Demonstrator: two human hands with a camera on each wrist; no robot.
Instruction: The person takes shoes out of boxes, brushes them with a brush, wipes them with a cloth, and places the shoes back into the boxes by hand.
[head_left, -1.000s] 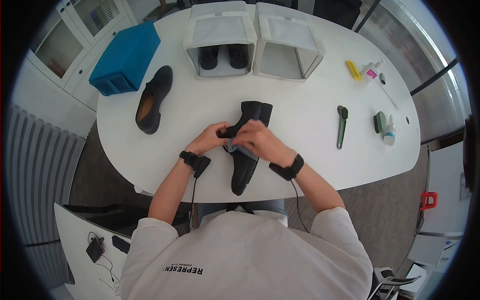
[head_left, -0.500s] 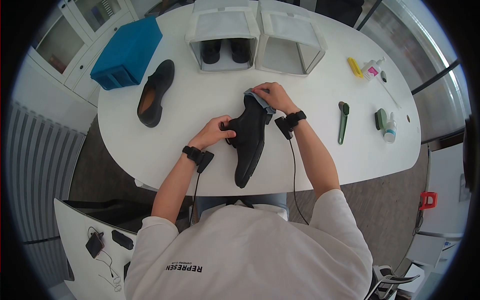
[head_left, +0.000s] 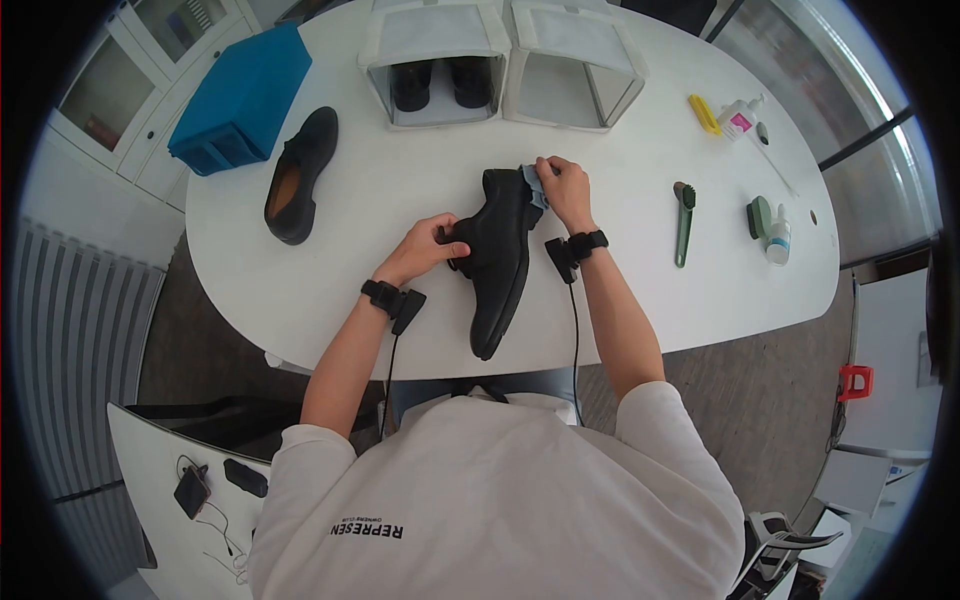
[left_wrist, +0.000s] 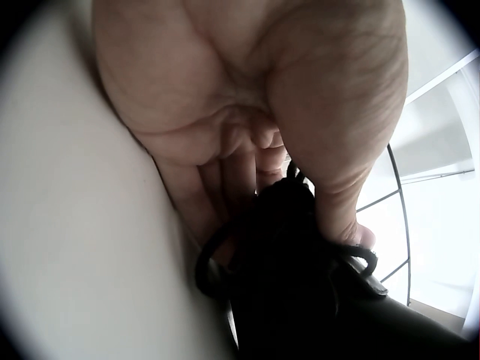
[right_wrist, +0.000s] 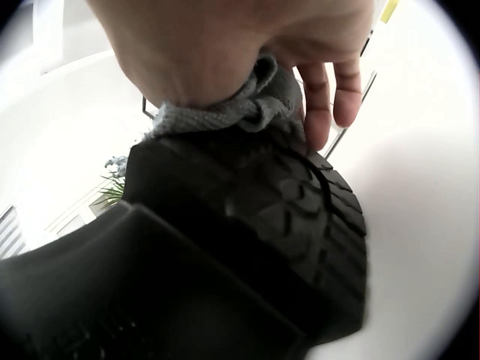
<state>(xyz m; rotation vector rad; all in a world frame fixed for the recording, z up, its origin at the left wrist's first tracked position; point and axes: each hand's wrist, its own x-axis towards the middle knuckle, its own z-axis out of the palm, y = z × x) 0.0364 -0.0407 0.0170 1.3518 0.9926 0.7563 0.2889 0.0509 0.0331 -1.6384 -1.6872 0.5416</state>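
Note:
A black lace-up shoe (head_left: 500, 270) lies on its side, toe toward the person, in the head view. My left hand (head_left: 420, 250) grips it at the lace opening, thumb on the near side and fingers around the tongue. In the left wrist view, black laces (left_wrist: 214, 262) loop beside the thumb and fingers. My right hand (head_left: 568, 195) pinches a grey-blue cloth (head_left: 534, 187) against the heel. From the right wrist, the cloth (right_wrist: 225, 114) bunches along the edge of the treaded heel (right_wrist: 277, 210), with two fingers extending past it.
A second black shoe (head_left: 300, 180) lies to the left, near a blue box (head_left: 245, 95). Two white boxes stand at the back; the left one (head_left: 432, 40) holds black footwear. To the right are a green-handled brush (head_left: 684, 225), a yellow item (head_left: 704, 114) and bottles (head_left: 778, 245).
The right hand and cloth went from the shoe's lace area to its heel top, then around to the heel's right side. The shoe has turned onto its side; the left hand keeps its hold.

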